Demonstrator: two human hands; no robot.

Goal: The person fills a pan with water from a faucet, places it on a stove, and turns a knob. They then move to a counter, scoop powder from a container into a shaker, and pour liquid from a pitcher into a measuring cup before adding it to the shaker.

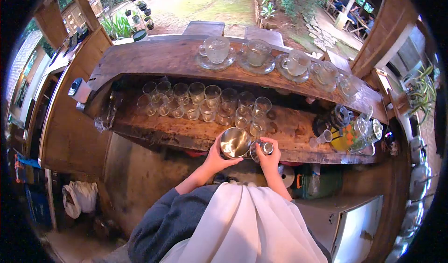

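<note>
My left hand (218,158) is wrapped round a shiny metal cup (235,143), whose open mouth faces up and looks empty. Just to its right, my right hand (269,156) grips a smaller vessel with a round metal top (266,147); its lower part is mostly hidden by the fingers. Both are held apart at the front edge of the lower wooden shelf (186,134). Behind them stand rows of clear glasses (213,93), the nearest close beyond the metal cup.
Glass cups on saucers (217,51) line the upper counter (140,53). At the right of the lower shelf are a clear plastic cup (324,136), a yellow item (342,142) and glass pots (361,127). A white-topped cabinet (357,225) stands low at the right.
</note>
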